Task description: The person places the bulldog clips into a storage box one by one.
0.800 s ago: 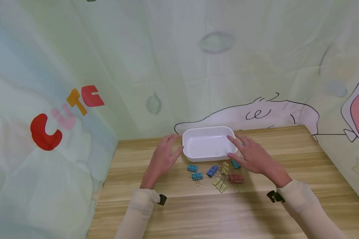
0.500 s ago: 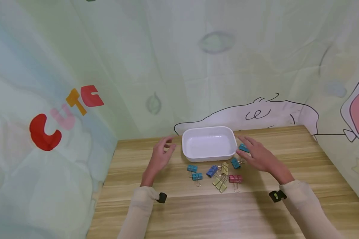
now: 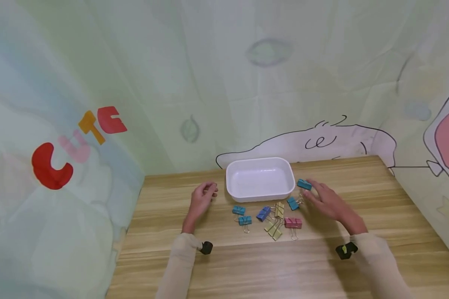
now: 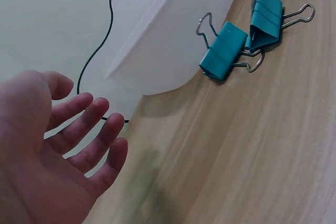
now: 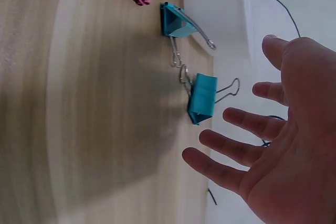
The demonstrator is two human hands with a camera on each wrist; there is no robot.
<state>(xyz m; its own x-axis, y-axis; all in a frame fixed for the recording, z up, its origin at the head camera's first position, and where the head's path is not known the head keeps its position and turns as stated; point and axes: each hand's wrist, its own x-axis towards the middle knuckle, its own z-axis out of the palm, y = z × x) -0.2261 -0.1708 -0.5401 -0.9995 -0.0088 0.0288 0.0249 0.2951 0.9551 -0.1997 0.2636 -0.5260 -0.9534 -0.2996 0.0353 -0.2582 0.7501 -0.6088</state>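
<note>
A white rectangular tray point(image 3: 260, 198) stands near the back of the table, its inside bare. Left of it hovers my left hand point(image 3: 201, 203), fingers loosely bent and holding nothing, as the left wrist view confirms. My right hand point(image 3: 328, 203) is to the tray's right with fingers spread, close to a teal binder clip point(image 3: 304, 185); the right wrist view shows nothing in its grasp. A second teal binder clip point(image 3: 293, 203) lies just in front. Before the tray are a pink binder clip point(image 3: 293, 223), a blue one, two yellow ones and two teal binder clips point(image 4: 224, 51).
The wooden table point(image 3: 247, 270) reaches back to a printed cloth backdrop point(image 3: 224, 83), which also rises along both sides. A black wrist strap point(image 3: 346, 250) sits at the right cuff, another at the left.
My right hand has drawn away from the tray's right rim, uncovering the teal clips there. My left hand has pulled back from the tray's left side, its fingers curling a little more.
</note>
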